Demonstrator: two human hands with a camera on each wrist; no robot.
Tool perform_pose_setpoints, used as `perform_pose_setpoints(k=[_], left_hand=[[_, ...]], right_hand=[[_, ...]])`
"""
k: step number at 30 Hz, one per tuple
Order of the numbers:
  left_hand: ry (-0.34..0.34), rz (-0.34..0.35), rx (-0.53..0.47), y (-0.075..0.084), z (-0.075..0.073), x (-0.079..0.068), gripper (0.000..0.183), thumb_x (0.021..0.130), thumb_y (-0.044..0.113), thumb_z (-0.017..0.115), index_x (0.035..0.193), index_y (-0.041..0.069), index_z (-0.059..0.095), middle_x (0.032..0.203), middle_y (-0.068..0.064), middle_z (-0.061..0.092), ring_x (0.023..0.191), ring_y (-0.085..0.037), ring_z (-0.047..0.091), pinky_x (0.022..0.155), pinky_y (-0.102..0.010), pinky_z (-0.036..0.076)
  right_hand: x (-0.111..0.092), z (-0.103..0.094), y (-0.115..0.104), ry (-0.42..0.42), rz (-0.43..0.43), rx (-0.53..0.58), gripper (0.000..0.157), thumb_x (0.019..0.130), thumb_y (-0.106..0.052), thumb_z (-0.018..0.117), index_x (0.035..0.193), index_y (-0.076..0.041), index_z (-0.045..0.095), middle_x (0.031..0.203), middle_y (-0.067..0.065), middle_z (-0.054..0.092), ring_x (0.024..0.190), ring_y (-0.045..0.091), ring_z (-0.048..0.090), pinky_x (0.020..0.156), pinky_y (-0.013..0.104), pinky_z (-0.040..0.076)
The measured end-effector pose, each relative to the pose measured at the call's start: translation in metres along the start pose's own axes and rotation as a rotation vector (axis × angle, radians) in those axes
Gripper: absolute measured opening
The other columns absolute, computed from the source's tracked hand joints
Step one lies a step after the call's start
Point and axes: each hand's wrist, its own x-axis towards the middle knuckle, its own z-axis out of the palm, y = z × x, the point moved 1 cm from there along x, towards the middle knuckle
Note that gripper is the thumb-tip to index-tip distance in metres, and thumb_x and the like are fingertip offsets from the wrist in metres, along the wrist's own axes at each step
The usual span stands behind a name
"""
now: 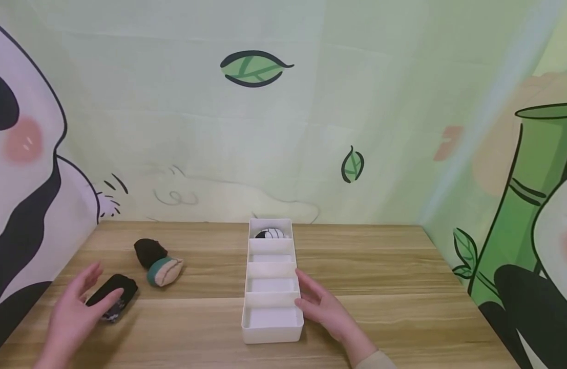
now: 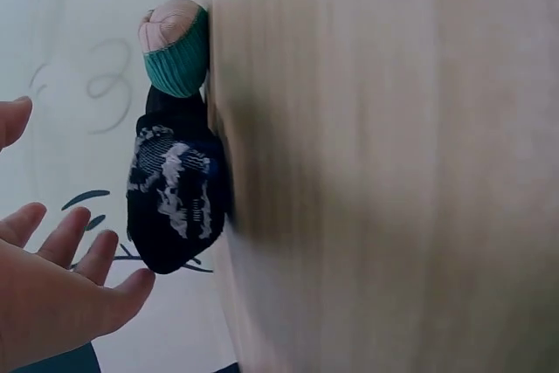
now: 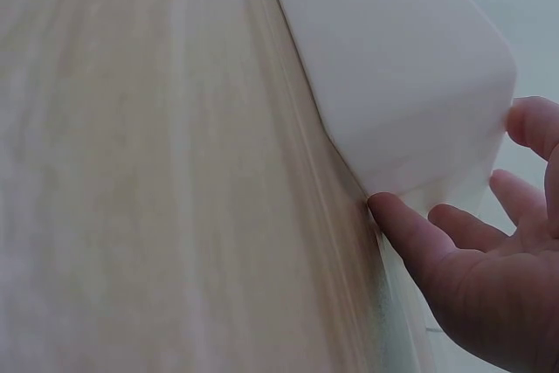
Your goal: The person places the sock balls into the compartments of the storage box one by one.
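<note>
A balled black sock with a grey-white pattern (image 2: 175, 185) lies on the table at the left. My left hand (image 1: 73, 312) hovers around it, thumb and fingers spread, holding nothing. Just beyond are a plain black balled sock (image 1: 149, 252) and a pink one with a green cuff (image 1: 167, 272), touching each other. In the middle stands a long white divided box (image 1: 272, 335). A white sock with black stripes (image 1: 273, 233) sits in its farthest compartment. My right hand (image 1: 329, 312) touches the box's right side with extended fingertips, as the right wrist view also shows.
The wooden table (image 1: 380, 277) ends at a pale green cloth backdrop (image 1: 172, 102) printed with pandas, leaves and bamboo. Three compartments of the box, nearer than the striped sock, show bare white floors.
</note>
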Motion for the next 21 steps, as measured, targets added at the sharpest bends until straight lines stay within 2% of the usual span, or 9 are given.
perform_pose_setpoints(k=[9, 13, 21], left_hand=[[-0.104, -0.040, 0.064, -0.011, 0.001, 0.003, 0.097, 0.089, 0.033, 0.075, 0.152, -0.010, 0.017, 0.149, -0.039, 0.026, 0.133, -0.059, 0.024, 0.104, -0.070, 0.023], [-0.163, -0.070, 0.043, -0.016, 0.002, 0.006, 0.100, 0.088, 0.035, 0.075, 0.154, -0.007, 0.013, 0.152, -0.039, 0.020, 0.134, -0.060, 0.020, 0.105, -0.071, 0.020], [-0.263, -0.158, -0.008, -0.026, 0.001, 0.011, 0.108, 0.088, 0.040, 0.075, 0.156, 0.000, 0.001, 0.156, -0.037, 0.005, 0.140, -0.059, 0.002, 0.105, -0.075, 0.009]], right_hand=[[-0.001, 0.001, -0.003, -0.004, -0.001, 0.021, 0.071, 0.096, -0.009, 0.065, 0.156, -0.010, 0.028, 0.159, 0.023, 0.022, 0.136, 0.044, 0.038, 0.101, 0.041, 0.046], [-0.001, 0.001, -0.003, 0.000, 0.003, 0.022, 0.071, 0.096, -0.009, 0.065, 0.156, -0.010, 0.029, 0.159, 0.024, 0.022, 0.136, 0.045, 0.038, 0.101, 0.041, 0.046], [-0.001, 0.001, -0.004, 0.003, 0.007, 0.027, 0.071, 0.095, -0.010, 0.065, 0.156, -0.010, 0.029, 0.160, 0.023, 0.021, 0.136, 0.045, 0.038, 0.101, 0.042, 0.046]])
